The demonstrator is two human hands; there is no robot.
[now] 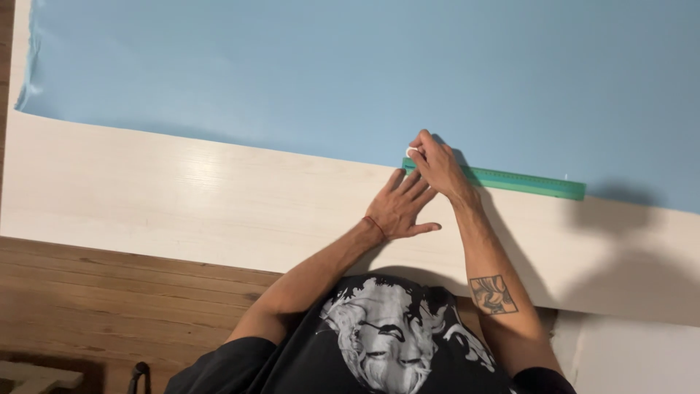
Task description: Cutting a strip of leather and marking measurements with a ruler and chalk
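A large light-blue fabric sheet (364,66) covers the far part of a pale wooden table (182,190). A green ruler (525,181) lies along the fabric's near edge. My right hand (437,164) rests at the ruler's left end, pinching a small white piece, likely chalk (412,151), against the fabric. My left hand (401,208) lies flat on the table just below the ruler's left end, fingers spread, touching the ruler's edge. A red thread circles the left wrist.
A brown plank floor (109,292) shows below the table's near edge at left. A small dark object (138,376) stands at the bottom left. My black printed shirt fills the bottom centre.
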